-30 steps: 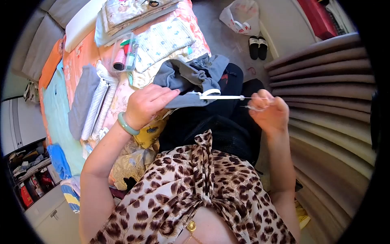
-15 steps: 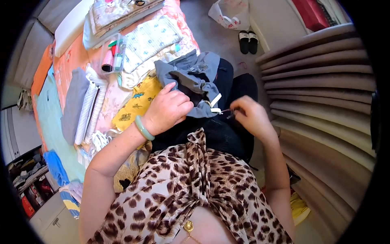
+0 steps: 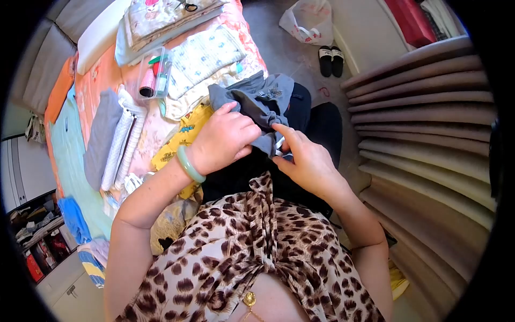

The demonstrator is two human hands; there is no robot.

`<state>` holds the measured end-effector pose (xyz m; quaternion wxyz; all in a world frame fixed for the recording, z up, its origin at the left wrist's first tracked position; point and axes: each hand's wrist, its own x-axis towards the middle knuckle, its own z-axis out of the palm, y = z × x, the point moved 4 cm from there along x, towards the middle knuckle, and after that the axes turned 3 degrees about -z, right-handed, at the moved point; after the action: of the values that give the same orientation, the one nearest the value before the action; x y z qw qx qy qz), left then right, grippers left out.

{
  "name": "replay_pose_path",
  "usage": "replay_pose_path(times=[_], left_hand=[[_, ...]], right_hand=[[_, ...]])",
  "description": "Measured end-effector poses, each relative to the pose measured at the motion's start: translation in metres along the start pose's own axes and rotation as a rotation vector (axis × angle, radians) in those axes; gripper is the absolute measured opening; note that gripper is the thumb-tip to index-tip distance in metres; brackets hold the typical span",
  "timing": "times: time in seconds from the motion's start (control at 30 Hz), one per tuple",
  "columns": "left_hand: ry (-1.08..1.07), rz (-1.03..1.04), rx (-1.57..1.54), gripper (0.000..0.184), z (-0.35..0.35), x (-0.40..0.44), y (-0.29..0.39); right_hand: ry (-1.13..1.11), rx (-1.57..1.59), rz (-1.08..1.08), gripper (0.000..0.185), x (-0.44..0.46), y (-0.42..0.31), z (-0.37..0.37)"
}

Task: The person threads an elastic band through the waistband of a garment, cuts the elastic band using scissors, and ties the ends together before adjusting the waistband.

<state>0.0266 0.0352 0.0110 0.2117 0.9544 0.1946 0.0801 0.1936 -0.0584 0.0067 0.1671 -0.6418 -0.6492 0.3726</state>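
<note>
A grey garment (image 3: 249,99) with small checked patches lies bunched over my dark-trousered knees. My left hand (image 3: 225,133), with a pale green bangle at the wrist, is closed on the garment's near left edge. At its right edge my right hand (image 3: 303,155) has thumb and index finger closing on the cloth. A white strip (image 3: 279,144), perhaps a label or tape, shows between the hands, partly covered by the right fingers. Whether a needle or thread is in the right fingers is too small to make out.
Left of me, the bed holds yellow printed cloth (image 3: 177,145), folded grey cloth (image 3: 101,140), patterned fabric (image 3: 206,53) and a clear plastic box (image 3: 161,72) with spools. Scissors (image 3: 188,6) top a fabric stack. Slippers (image 3: 331,61) and a plastic bag (image 3: 308,21) are on the floor; a curtain (image 3: 418,107) hangs right.
My right hand has moved left, from beside the garment onto its right edge, and now covers part of the white strip. My left hand stays on the cloth.
</note>
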Motion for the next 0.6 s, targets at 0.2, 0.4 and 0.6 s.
replay_pose_path(times=[0.2,0.4,0.6], left_hand=[[0.043,-0.031,-0.012,0.027,-0.009,0.008,-0.003],[0.033,-0.027,-0.011,0.021,-0.016,0.017,-0.003],[-0.060,0.052,-0.087,0.018,-0.023,0.033,-0.012]], right_hand=[[0.107,-0.026,0.011,0.071,0.000,-0.008,-0.001],[0.057,0.533,0.217,0.043,0.011,0.005,-0.006],[0.170,0.031,-0.081,0.030,0.013,-0.001,-0.031]])
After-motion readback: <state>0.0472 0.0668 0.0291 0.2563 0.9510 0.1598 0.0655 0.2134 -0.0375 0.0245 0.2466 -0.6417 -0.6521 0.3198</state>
